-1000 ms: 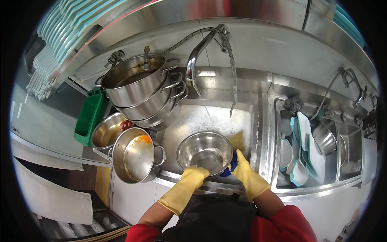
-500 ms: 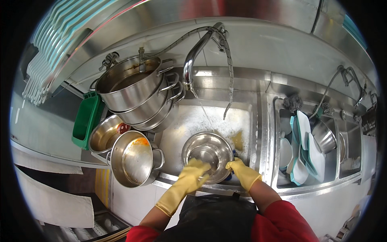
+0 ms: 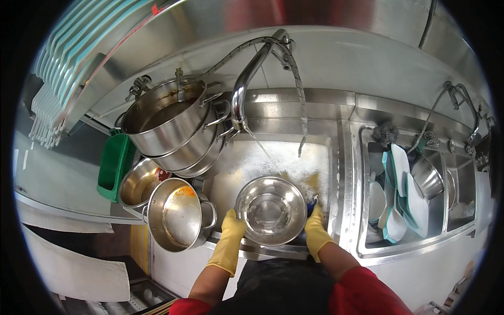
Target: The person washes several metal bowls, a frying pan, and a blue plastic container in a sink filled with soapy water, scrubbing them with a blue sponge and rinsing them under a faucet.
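Note:
A shiny steel bowl (image 3: 270,186) is held level at the front of the sink (image 3: 331,157), its inside facing up. My left hand (image 3: 232,226), in a yellow rubber glove, grips the bowl's left rim. My right hand (image 3: 316,227), gloved alike, grips its right side. Something small and blue (image 3: 313,201) shows by the right fingertips; its kind is unclear. Behind the bowl, a thin stream of water runs from the curved tap (image 3: 242,94) into the sink, whose bottom looks white and wet.
Large steel pots (image 3: 168,121) stand stacked at the left. Before them are a two-handled pot (image 3: 176,215) with orange residue, a steel pan (image 3: 137,184) and a green tub (image 3: 114,163). The right-hand sink (image 3: 362,210) holds white-and-teal dishes (image 3: 415,205), a steel bowl (image 3: 428,176) and scouring pads (image 3: 386,134).
My left hand has moved from over the bowl's inside to its left rim. My right hand has shifted along the right side, and the bowl is slightly lower in view.

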Demonstrator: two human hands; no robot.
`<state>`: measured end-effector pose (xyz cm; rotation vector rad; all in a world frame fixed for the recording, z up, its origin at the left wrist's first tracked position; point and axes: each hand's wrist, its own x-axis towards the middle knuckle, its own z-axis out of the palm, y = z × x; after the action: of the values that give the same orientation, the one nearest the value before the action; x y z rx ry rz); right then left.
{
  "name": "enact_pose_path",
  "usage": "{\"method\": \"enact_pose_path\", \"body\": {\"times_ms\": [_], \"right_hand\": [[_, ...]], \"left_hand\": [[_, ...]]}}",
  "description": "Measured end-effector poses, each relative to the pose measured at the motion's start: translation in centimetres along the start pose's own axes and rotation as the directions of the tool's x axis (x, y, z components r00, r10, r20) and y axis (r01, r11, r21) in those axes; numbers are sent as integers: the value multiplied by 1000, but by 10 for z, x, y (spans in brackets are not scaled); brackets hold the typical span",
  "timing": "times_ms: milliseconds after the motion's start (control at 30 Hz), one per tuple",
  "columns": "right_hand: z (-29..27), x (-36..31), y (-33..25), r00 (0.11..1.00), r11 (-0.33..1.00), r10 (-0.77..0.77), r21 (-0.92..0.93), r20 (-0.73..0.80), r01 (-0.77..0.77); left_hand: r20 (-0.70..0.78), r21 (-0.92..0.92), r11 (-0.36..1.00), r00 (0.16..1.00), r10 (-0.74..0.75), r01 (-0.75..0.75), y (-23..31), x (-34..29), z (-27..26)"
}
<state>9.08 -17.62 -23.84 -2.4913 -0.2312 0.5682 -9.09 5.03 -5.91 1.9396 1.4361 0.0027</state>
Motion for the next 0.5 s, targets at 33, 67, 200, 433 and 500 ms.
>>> {"method": "enact_pose_path", "body": {"times_ms": [33, 67, 200, 433, 500], "right_hand": [[11, 0, 5, 996, 996, -89, -18, 24, 89], [19, 5, 4, 995, 997, -73, 31, 61, 71], [42, 42, 30, 959, 574, 138, 769, 246, -280], [-113, -5, -99, 930, 773, -297, 517, -215, 367], [-153, -18, -135, 800, 697, -527, 394, -285, 599]], "left_hand": [[2, 34, 999, 1000, 0, 0, 2, 1, -2], [24, 47, 999, 1000, 7, -8, 13, 2, -5], [61, 54, 998, 997, 39, -42, 54, -6, -12], [46, 18, 1000, 999, 8, -9, 28, 8, -26], [90, -62, 998, 996, -12, 18, 17, 17, -20]]}}
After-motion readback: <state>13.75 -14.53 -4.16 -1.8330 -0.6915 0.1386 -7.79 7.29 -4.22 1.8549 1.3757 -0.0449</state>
